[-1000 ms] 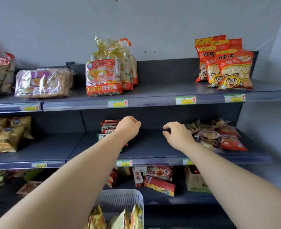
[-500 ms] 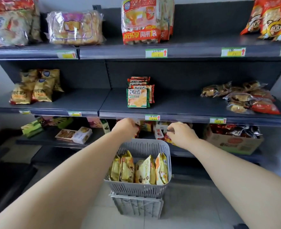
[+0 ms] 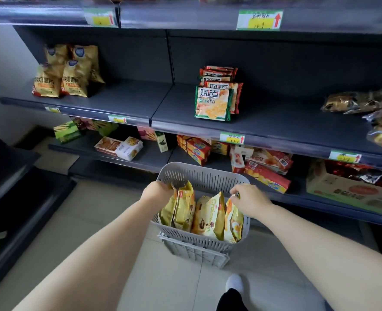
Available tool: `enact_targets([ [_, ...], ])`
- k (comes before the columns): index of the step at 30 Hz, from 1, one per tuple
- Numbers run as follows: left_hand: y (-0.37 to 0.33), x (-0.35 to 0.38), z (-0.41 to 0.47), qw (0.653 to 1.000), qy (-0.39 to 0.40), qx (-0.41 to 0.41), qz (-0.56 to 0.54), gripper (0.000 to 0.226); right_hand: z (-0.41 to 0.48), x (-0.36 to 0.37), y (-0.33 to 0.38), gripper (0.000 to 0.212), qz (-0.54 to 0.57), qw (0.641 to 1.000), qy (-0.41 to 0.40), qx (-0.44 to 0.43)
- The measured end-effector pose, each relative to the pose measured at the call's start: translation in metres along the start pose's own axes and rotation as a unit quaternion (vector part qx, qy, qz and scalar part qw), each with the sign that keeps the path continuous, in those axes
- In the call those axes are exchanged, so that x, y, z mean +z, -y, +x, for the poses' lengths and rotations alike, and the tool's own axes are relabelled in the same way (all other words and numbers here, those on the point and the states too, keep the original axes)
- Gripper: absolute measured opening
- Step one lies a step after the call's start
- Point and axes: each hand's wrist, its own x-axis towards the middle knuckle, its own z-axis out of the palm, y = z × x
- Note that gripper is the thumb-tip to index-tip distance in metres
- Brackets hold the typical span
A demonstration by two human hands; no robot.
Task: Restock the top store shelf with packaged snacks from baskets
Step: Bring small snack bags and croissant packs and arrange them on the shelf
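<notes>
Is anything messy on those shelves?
Yes. The red snack boxes on the lower shelf lie tumbled at different angles, not lined up like the green packets above.

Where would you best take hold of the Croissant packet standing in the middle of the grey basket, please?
Probably pinch its top seam from straight above. The Croissant packet stands upright in the grey basket, hemmed in on both sides, so only that top edge is free. The right hand, pinching the rightmost packet, is nearest.
</notes>
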Motion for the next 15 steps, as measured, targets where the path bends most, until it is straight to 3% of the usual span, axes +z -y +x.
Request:
enact_targets([
  [8,0.000,0.039,0.031,0.997,0.006,-0.074,-0.006,0.032,0.051,0.002,-0.015,0.029,0.008,0.997,0.059,-0.046],
  [15,0.003,0.092,0.045,0.989,0.086,-0.112,0.054,0.019,0.064,0.019,-0.029,0.025,0.010,0.993,0.109,-0.038],
])
